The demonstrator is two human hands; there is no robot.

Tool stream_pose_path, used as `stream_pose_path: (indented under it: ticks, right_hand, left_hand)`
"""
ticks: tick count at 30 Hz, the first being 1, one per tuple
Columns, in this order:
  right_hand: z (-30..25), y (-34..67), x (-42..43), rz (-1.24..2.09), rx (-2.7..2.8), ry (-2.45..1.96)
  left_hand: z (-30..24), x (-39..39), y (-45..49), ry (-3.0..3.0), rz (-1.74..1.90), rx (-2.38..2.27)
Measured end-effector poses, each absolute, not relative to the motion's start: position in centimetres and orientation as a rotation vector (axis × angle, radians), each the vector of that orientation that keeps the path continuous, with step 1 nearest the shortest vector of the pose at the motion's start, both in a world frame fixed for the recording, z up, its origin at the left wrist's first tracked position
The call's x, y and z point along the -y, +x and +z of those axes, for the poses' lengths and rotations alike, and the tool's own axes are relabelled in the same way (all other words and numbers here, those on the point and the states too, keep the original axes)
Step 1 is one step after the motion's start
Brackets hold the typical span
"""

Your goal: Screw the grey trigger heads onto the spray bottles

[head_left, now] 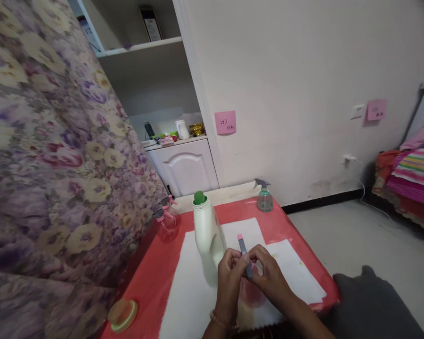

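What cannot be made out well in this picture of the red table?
Head view, sprayer: its lower part is hidden by the fingers of the left hand and the right hand.
Head view, pink bottle: mostly covered by both hands, so its shape is unclear.
Head view, pink note: the writing is too small to read.

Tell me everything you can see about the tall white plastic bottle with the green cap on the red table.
The tall white plastic bottle stands upright on a white sheet over the red table. Its opaque body widens below a narrow neck closed by a green cap. The left hand, pinching a small grey pink-tipped piece, covers its lower right side; whether they touch cannot be told.
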State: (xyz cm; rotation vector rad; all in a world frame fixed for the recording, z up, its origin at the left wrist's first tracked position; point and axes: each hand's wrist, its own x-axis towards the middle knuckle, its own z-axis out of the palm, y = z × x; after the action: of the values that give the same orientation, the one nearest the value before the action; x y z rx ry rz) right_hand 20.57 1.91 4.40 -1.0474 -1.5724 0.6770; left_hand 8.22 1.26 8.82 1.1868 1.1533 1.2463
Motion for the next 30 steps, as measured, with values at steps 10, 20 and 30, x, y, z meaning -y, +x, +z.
stream_pose_path:
  ticks: [10,20,30]
  right_hand:
    - [5.9,21.7,-1.3,0.931,1.628,-0.863]
    - [4.0,20.5,-1.5,0.729,1.468,-1.076]
    - [4.8,21.1,-1.6,0.846,1.559,-0.871]
  left_hand:
    - [8.7,-1.4,8.1,1.255,1.232,-1.156]
    - [9.2,-0.7,8.1,1.193,1.242,-1.108]
    - [8.3,-1.5,7.9,1.217,1.231,-1.060]
